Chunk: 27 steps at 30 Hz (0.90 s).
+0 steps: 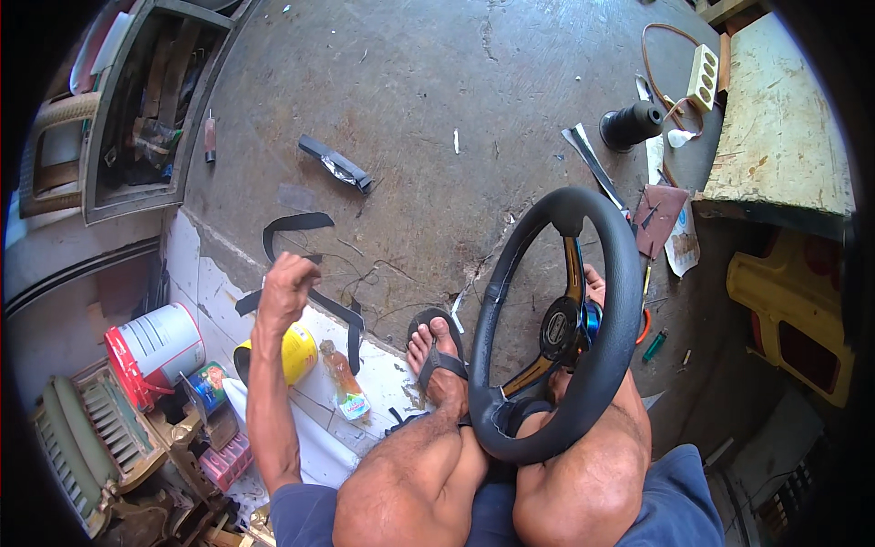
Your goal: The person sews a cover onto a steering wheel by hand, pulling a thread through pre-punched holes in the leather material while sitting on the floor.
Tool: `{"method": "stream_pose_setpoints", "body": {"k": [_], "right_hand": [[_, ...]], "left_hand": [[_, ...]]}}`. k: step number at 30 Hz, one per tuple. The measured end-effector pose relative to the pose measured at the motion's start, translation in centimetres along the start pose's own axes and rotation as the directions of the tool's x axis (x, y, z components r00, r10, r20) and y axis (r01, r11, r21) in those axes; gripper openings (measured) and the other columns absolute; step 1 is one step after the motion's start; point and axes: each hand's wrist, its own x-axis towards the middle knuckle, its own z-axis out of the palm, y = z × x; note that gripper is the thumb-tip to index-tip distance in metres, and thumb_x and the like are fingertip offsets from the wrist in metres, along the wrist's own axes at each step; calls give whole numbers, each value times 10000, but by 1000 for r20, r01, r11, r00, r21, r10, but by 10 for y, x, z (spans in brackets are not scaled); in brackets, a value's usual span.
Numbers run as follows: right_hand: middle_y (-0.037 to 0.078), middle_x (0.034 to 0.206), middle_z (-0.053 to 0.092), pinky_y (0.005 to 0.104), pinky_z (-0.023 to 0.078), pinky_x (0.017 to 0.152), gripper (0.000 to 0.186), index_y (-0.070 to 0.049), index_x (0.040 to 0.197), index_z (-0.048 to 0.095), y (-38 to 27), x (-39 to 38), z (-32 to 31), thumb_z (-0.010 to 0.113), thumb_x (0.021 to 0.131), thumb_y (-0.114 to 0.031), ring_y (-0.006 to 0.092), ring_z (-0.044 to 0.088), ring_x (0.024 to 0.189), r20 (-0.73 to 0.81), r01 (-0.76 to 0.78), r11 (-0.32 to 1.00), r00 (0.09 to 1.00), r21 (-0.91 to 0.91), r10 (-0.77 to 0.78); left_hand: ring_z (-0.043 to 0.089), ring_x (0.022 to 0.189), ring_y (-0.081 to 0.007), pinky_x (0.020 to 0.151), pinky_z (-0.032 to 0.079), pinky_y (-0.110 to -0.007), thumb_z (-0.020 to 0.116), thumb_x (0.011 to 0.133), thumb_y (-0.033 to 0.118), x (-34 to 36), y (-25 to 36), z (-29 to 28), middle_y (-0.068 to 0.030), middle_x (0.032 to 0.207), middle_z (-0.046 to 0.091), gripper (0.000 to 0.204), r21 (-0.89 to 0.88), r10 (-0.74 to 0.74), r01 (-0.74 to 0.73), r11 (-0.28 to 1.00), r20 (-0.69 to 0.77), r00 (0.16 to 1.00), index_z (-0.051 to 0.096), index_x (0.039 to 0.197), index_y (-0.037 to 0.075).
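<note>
A black steering wheel (pixel 622 273) stands tilted over my right thigh, its leather-like cover stitched along the inner edge. Gold-and-black spokes meet at a round hub (pixel 559 330) with a blue ring behind it. My right hand (pixel 594 286) is behind the wheel near the hub, gripping it; the rim and spokes hide most of the fingers. Out to the left, my left hand (pixel 292 281) is raised and closed in a pinch, apart from the wheel. What it pinches is too small to make out. Black strips (pixel 339 312) lie on the floor below it.
A black thread cone (pixel 629 128) and a power strip (pixel 703 78) are at the far right, near a worn wooden bench (pixel 784 128). A dark bar-shaped piece (pixel 334 165) lies ahead. A yellow can (pixel 297 356), a bottle (pixel 344 381) and a white-red bucket (pixel 155 351) stand left.
</note>
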Motion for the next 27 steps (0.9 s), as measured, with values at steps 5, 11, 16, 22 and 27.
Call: {"method": "stream_pose_setpoints", "body": {"k": [5,11,16,22,27], "right_hand": [[19,857,611,252,496,627,273,-31,1139,639,-4,6,-4,693,945,-215,92,567,704,-10,10,1000,1000,-16,-11],[20,868,620,250,496,640,276,-31,1137,647,-3,13,2,701,941,-217,91,573,718,7,7,1000,1000,-26,-7],[21,876,627,248,495,651,278,-32,1136,654,-2,16,7,707,937,-219,89,578,730,28,5,1000,1000,-16,-5],[21,887,636,246,494,664,281,-32,1134,663,-6,13,0,714,933,-221,88,584,744,13,27,999,1000,-19,-27],[22,895,643,244,493,674,284,-33,1133,669,-6,12,0,720,929,-223,87,589,756,15,41,999,999,-19,-41]], "left_hand": [[562,751,-289,702,464,-390,714,731,-49,5,15,-43,-96,734,593,138,56,18,-21,998,45,999,669,831,34],[541,728,-273,671,453,-375,767,747,-11,7,41,-42,-87,738,583,166,-14,62,-63,998,-94,994,696,892,25],[545,744,-262,683,457,-374,773,745,-4,2,53,-36,-84,749,582,197,-45,30,-34,998,-88,996,707,928,25],[527,748,-259,678,450,-377,740,763,-10,6,72,-28,-76,723,542,192,-12,51,-53,999,-100,994,727,946,48],[509,756,-263,663,437,-382,707,764,-19,6,84,-24,-77,727,492,204,17,71,-70,997,-37,997,732,946,71]]}}
